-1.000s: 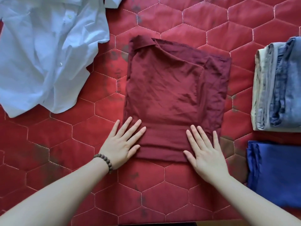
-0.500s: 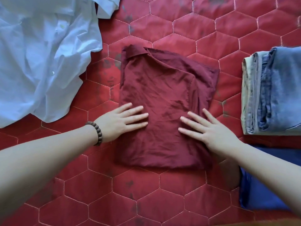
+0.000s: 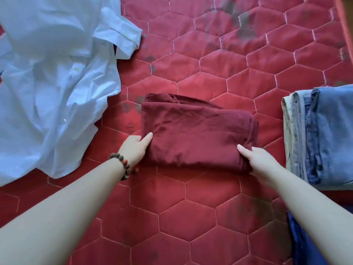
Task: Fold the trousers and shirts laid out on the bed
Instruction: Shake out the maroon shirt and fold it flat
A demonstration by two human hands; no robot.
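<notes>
A maroon shirt [image 3: 196,132] lies folded into a thick, compact bundle in the middle of the red quilted bed [image 3: 210,64]. My left hand [image 3: 136,148], with a bead bracelet on its wrist, grips the bundle's near left corner, thumb on top and fingers underneath. At the near right corner my right hand [image 3: 257,158] holds it the same way. A crumpled white shirt [image 3: 51,88] lies spread out and unfolded at the left.
A stack of folded trousers [image 3: 321,136], light denim over beige, sits at the right edge. A blue garment [image 3: 305,243] lies below it, partly hidden by my right forearm. The bed's border runs down the far right.
The maroon shirt was a flat rectangle with both palms pressing on it. It is now folded in half into a shorter, thicker bundle, and both hands grip its near corners.
</notes>
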